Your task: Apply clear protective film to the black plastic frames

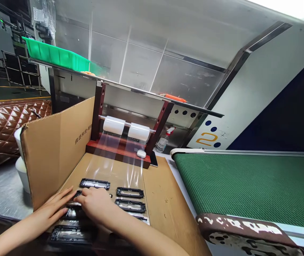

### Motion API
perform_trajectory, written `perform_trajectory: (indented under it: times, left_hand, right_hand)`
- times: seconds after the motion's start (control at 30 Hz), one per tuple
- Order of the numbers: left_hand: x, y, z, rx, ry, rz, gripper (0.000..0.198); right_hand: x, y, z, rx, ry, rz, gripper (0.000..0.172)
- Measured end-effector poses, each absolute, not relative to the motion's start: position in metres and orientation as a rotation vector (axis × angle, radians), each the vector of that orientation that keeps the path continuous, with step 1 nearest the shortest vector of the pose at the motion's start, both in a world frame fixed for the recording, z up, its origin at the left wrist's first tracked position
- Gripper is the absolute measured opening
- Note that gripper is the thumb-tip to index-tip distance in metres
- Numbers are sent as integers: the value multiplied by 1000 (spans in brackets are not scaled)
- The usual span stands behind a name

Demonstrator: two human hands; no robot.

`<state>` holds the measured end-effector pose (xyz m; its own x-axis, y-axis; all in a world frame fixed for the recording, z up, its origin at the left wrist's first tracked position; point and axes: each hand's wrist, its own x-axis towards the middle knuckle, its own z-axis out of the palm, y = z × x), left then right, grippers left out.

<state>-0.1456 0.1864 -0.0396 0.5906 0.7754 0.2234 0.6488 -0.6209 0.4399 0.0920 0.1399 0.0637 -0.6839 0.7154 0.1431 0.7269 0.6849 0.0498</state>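
Black rectangular frames lie in two columns on clear film over cardboard, among them one at the upper left (94, 183), one at the upper right (129, 192) and one at the lower left (70, 233). My left hand (52, 209) rests with spread fingers at the left column's edge, touching the frames there. Beside it my right hand (96, 203) is bent with fingers together over a partly covered frame; what its fingertips hold, if anything, is hidden. Two film rolls (113, 126) (138, 132) hang on a rod in a dark red stand (120, 155).
An upright cardboard panel (58, 145) borders the left side. To the right is a green conveyor belt (248, 185). A spray bottle (163, 142) stands behind the stand. Above, a shelf holds a green tray (58, 57) and an orange tool (174, 97).
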Motion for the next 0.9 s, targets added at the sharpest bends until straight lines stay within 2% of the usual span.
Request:
perform_trajectory:
  times: [0.3,0.63,0.8,0.9]
  left_hand:
    - [-143,183,-30,2492,1162,544,55]
    - [-144,188,-33,2488,1199,630,48]
    - [-126,196,-27,2457,1298,698,57]
    - [-112,204,-22,2460,1323,688,54]
  right_hand:
    - [144,126,71,-1310,-2823,-132,22]
    - [192,97,89,-1454,-2844,-81,23]
    - [204,95,99,-1543,-2783,-95,22]
    - [189,106,99,-1554,-2715,-119,27]
